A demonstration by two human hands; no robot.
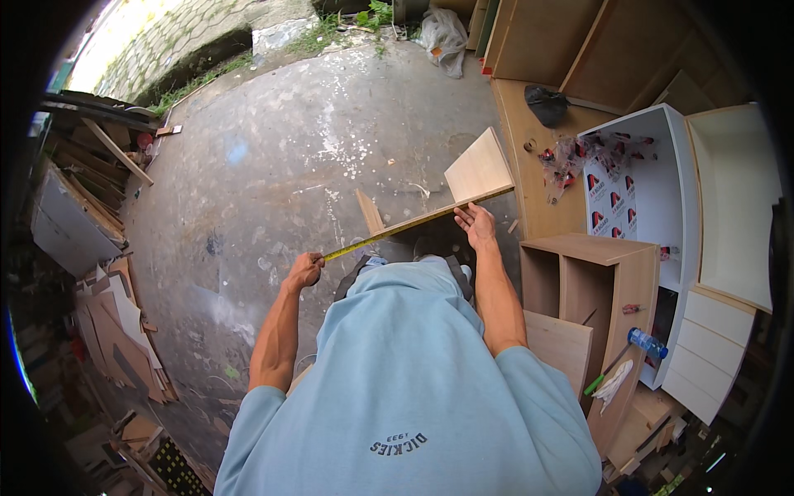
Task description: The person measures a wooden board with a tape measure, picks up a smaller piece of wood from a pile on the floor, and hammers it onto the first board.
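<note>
My left hand (306, 269) is closed around the end of a yellow tape measure (346, 249), its case mostly hidden in the fingers. The blade runs up to the right, along the long edge of a narrow wooden board (422, 218) in front of my legs. My right hand (477, 225) is at that edge, palm partly turned up, fingers loosely stretched and touching or nearly touching it. Beyond the edge, a light wood panel (480, 168) stands out near the right end and a smaller wood strip (370, 212) near the left.
To the right are a wooden cabinet (591, 248), a white cabinet (653, 174), a water bottle (648, 343) and a green-handled screwdriver (595, 383). Board offcuts (124, 326) and scrap wood lie left on the concrete floor (240, 207). A plastic bag (444, 41) lies at the far edge.
</note>
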